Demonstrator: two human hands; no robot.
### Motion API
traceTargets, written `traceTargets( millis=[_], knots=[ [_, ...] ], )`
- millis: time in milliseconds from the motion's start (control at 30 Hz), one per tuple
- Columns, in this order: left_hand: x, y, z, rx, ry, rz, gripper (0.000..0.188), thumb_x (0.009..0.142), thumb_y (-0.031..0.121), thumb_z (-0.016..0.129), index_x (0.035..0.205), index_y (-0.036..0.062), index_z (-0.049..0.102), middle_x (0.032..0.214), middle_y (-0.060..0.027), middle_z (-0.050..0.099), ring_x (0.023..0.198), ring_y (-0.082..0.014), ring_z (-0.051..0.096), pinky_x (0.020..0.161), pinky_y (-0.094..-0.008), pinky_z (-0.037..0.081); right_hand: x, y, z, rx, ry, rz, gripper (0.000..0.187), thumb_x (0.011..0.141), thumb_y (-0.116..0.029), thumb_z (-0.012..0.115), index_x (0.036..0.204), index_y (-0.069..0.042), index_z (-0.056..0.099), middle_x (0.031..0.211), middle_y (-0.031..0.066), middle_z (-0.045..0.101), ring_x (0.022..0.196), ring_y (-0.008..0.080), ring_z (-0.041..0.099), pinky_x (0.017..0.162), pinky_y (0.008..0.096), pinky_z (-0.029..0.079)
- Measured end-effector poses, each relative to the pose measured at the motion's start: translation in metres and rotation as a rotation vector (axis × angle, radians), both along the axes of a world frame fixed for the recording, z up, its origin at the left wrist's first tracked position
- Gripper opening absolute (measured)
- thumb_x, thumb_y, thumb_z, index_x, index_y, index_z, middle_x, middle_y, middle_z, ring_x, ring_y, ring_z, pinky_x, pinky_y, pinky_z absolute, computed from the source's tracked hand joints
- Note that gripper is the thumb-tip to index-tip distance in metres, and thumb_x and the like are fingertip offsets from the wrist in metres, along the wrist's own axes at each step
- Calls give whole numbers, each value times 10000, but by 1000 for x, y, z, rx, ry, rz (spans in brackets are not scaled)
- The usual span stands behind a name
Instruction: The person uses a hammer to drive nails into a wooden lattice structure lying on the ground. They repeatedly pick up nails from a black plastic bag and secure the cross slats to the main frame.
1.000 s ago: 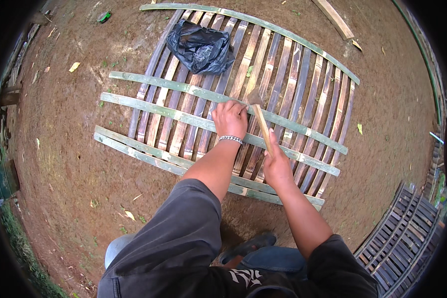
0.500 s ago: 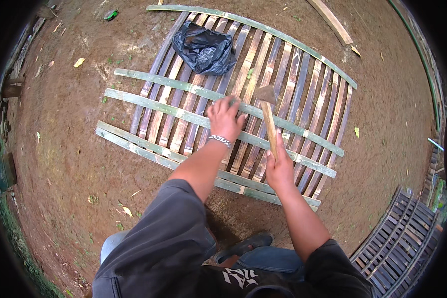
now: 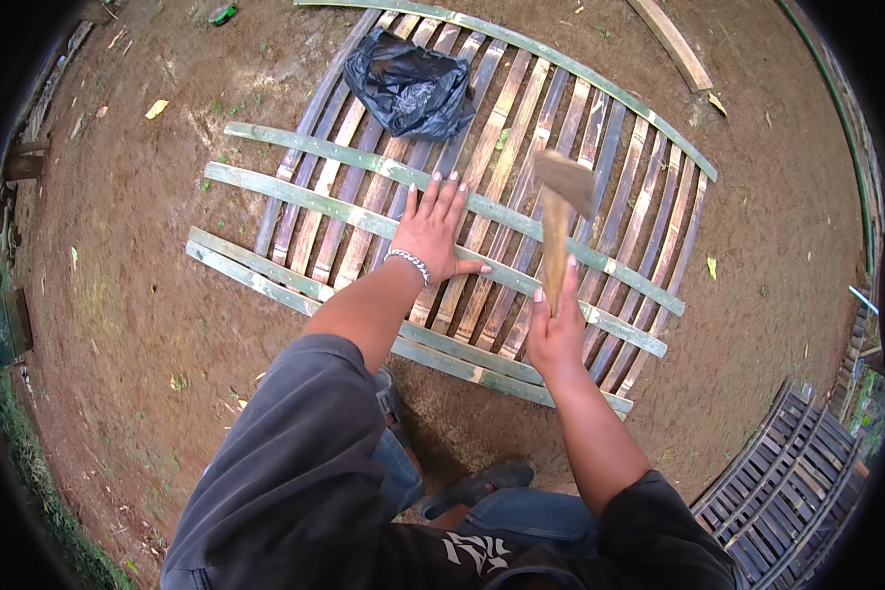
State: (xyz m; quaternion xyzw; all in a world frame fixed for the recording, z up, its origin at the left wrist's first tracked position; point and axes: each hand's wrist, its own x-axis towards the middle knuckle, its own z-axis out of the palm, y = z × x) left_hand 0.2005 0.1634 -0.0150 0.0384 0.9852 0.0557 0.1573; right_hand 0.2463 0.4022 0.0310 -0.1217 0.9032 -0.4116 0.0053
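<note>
A slatted bamboo panel lies on the ground, its dark and pale slats [image 3: 506, 93] crossed by long green bamboo strips [image 3: 336, 153]. Pressed flat across two of the middle strips, my left hand [image 3: 430, 231] has its fingers stretched out and thumb apart; it holds nothing. My right hand [image 3: 558, 339] is wrapped round the lower wooden handle of a hatchet [image 3: 555, 236]. The wedge-shaped head is raised above the slats, right of my left hand, and slightly blurred. On the panel's far left part lies a crumpled black plastic bag [image 3: 410, 87], open at the top.
Brown bare soil [image 3: 128, 295] surrounds the panel. A wooden plank [image 3: 671, 44] lies beyond it at the far right, and a small green object [image 3: 223, 15] at the far left. Another slatted panel [image 3: 787, 482] is at the lower right. My sandalled foot [image 3: 482, 484] is near the panel's front edge.
My left hand has shifted slightly left and flattened onto the strips, fingers now straight. The hatchet's head has swung to the right and a little farther away.
</note>
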Motion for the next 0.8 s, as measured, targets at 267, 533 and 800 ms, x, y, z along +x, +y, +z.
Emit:
traceTargets(
  millis=[267,533,800],
  knots=[
    [-8,0,-1,19,36,8,1368,691,922,580,1630,20,159,1701,-163,143,1586,-350,54,1274,-548,99,-6,0,0,211,-351,114,657,1027,-98,525,1615,-77,233,1385,292,575,1228,454,612,1005,478,517],
    [-2,2,-5,26,46,-2,1365,683,920,588,1627,23,178,1697,-165,160,1584,-351,74,1273,-547,110,0,0,-22,224,-13,107,697,1010,-87,543,1602,10,186,1290,335,601,1163,465,643,970,473,531],
    [0,1,-6,27,53,9,1363,680,913,600,1626,24,185,1696,-166,161,1585,-350,66,1274,-546,110,1,-2,-12,-176,-42,-63,710,1004,-84,562,1599,16,188,1231,328,633,1060,428,694,893,484,557]
  ],
)
